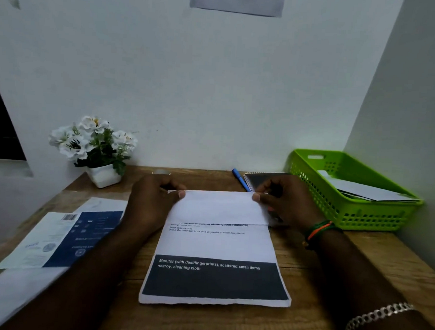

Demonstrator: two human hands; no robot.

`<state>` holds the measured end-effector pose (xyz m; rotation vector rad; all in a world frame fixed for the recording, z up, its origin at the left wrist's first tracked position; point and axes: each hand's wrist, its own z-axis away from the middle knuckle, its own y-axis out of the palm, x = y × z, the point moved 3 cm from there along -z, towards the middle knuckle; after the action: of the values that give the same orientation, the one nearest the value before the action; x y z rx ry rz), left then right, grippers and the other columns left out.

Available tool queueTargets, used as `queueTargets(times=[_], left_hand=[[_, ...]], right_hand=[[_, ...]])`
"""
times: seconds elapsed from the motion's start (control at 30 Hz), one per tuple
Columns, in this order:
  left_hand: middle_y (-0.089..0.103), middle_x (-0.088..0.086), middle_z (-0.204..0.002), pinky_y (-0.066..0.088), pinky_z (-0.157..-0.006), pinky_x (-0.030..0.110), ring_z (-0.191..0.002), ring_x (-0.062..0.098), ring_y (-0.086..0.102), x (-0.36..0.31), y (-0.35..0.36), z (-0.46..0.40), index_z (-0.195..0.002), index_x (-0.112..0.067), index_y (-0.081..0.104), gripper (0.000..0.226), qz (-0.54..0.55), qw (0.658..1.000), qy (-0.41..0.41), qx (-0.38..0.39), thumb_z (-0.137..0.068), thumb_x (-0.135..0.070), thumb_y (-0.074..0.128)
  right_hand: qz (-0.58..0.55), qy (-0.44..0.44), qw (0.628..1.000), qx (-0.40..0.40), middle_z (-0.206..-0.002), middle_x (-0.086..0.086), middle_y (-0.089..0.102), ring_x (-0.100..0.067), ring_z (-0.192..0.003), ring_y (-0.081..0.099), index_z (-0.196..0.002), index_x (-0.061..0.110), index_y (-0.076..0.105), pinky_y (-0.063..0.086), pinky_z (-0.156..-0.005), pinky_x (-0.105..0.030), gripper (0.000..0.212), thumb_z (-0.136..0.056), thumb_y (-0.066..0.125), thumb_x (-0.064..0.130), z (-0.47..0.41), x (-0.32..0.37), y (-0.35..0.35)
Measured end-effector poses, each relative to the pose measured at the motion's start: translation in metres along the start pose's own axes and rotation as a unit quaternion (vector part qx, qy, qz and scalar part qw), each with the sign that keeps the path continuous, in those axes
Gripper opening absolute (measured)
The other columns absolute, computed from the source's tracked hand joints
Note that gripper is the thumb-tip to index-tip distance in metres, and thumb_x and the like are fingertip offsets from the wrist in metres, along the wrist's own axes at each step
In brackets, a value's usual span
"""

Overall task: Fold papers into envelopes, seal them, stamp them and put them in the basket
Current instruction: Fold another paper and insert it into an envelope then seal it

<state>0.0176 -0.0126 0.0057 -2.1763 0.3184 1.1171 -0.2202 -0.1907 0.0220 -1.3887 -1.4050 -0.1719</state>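
Head view shows us a printed paper (217, 243) lying at the middle of the wooden table (372, 258), its far edge folded over toward us into a white flap. Our left hand (151, 201) pinches the flap's fold at its 9 o'clock end, thumb on top; our right hand (282, 201) pinches the 3 o'clock end the same way (a beaded band sits at that wrist, a chain bracelet lower on the arm). The sheet's near part carries a dark printed block with white text. At 2 o'clock from the paper stands the green basket (355, 212) with white envelopes (368, 190) lying in it. Between basket and paper, at 1 o'clock, lie a blue pen (239, 178) and a dark notebook (261, 178). A flower pot (96, 148) stands at 10 o'clock, and more sheets (58, 239), one blue-printed, lie at 9 o'clock.
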Motion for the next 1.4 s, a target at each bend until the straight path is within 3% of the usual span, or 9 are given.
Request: queueTargets(times=[0.23, 0.37, 0.47, 0.53, 0.67, 0.87, 1.03, 1.17, 1.4], left_hand=[[0.07, -0.017, -0.087, 0.048, -0.077, 0.027, -0.085, 0.003, 0.063, -0.006, -0.008, 0.001, -0.085, -0.024, 0.077, 0.011, 0.0, 0.999, 0.009, -0.041, -0.088, -0.013, 0.078], [0.074, -0.012, -0.09, 0.054, -0.078, 0.03, -0.086, 0.011, 0.067, -0.011, -0.008, 0.001, -0.087, -0.022, 0.079, 0.009, -0.008, 0.999, 0.025, -0.032, -0.087, -0.012, 0.079], [0.075, -0.012, -0.089, 0.059, -0.079, 0.039, -0.075, 0.011, 0.067, -0.013, -0.008, 0.004, -0.085, -0.024, 0.079, 0.01, -0.022, 0.999, 0.036, -0.012, -0.084, -0.014, 0.081], [0.075, -0.014, -0.083, 0.06, -0.076, 0.039, -0.066, 0.002, 0.062, -0.018, -0.009, 0.009, -0.077, -0.027, 0.076, 0.013, -0.053, 0.997, 0.057, 0.004, -0.079, -0.016, 0.082], [0.072, -0.018, -0.071, 0.061, -0.079, 0.038, -0.075, 0.0, 0.069, -0.027, -0.008, 0.018, -0.064, -0.03, 0.072, 0.007, -0.087, 0.994, 0.035, 0.06, -0.061, -0.031, 0.079], [0.067, -0.022, -0.088, 0.057, -0.084, 0.034, -0.088, -0.001, 0.062, -0.03, 0.0, 0.027, -0.078, -0.036, 0.072, 0.029, -0.234, 0.953, 0.009, 0.193, -0.059, -0.056, 0.077], [0.06, -0.023, -0.097, 0.054, -0.085, 0.034, -0.096, 0.001, 0.058, -0.035, 0.005, 0.029, -0.089, -0.038, 0.071, 0.043, -0.257, 0.95, 0.046, 0.168, -0.063, -0.072, 0.075], [0.058, -0.019, -0.11, 0.053, -0.09, 0.037, -0.107, 0.004, 0.055, -0.035, 0.023, 0.033, -0.111, -0.038, 0.069, 0.052, -0.237, 0.949, 0.092, 0.186, -0.071, -0.072, 0.071], [0.048, -0.01, -0.127, 0.047, -0.099, 0.039, -0.117, 0.012, 0.046, -0.03, 0.04, 0.031, -0.139, -0.035, 0.059, 0.054, -0.317, 0.906, 0.13, 0.248, -0.093, -0.063, 0.055]], right_hand=[[-0.011, -0.023, 0.998, -0.06, -0.076, -0.005, 0.075, -0.021, -0.073, 0.071, -0.077, 0.018, 0.073, 0.057, -0.069, -0.04, 0.011, -0.082, 0.08, 0.011, -0.003, -0.002, -0.018], [-0.011, -0.061, 0.998, -0.031, -0.089, 0.003, 0.075, -0.018, -0.08, 0.071, -0.093, 0.022, 0.072, 0.06, -0.069, -0.034, 0.014, -0.084, 0.081, 0.025, 0.0, 0.011, -0.004], [0.09, -0.097, 0.991, 0.024, -0.081, 0.004, 0.074, -0.015, -0.078, 0.071, -0.084, 0.02, 0.073, 0.057, -0.074, -0.038, 0.012, -0.077, 0.08, 0.028, 0.004, 0.013, 0.004], [0.101, -0.098, 0.989, 0.047, -0.074, 0.001, 0.074, -0.012, -0.071, 0.071, -0.077, 0.018, 0.073, 0.058, -0.068, -0.036, 0.008, -0.073, 0.077, 0.024, 0.006, 0.016, 0.004], [0.117, -0.115, 0.982, 0.095, -0.073, 0.005, 0.072, -0.007, -0.067, 0.067, -0.072, 0.017, 0.073, 0.052, -0.063, -0.022, 0.01, -0.069, 0.079, 0.01, 0.011, 0.03, 0.004], [0.206, -0.094, 0.95, 0.215, -0.08, 0.002, 0.073, -0.008, -0.075, 0.067, -0.081, 0.021, 0.073, 0.051, -0.07, -0.023, 0.012, -0.071, 0.079, 0.018, 0.016, 0.026, 0.016], [0.19, -0.074, 0.953, 0.222, -0.097, 0.009, 0.071, -0.007, -0.088, 0.065, -0.094, 0.03, 0.076, 0.052, -0.076, -0.022, 0.03, -0.071, 0.087, 0.044, 0.018, 0.03, 0.017], [0.175, -0.108, 0.959, 0.195, -0.111, 0.013, 0.069, -0.003, -0.1, 0.062, -0.111, 0.03, 0.073, 0.046, -0.081, -0.011, 0.039, -0.077, 0.084, 0.047, 0.021, 0.032, 0.032], [0.237, -0.119, 0.937, 0.226, -0.126, 0.005, 0.062, -0.012, -0.118, 0.058, -0.129, 0.025, 0.067, 0.047, -0.103, -0.035, 0.05, -0.087, 0.069, 0.053, 0.019, 0.028, 0.049]])
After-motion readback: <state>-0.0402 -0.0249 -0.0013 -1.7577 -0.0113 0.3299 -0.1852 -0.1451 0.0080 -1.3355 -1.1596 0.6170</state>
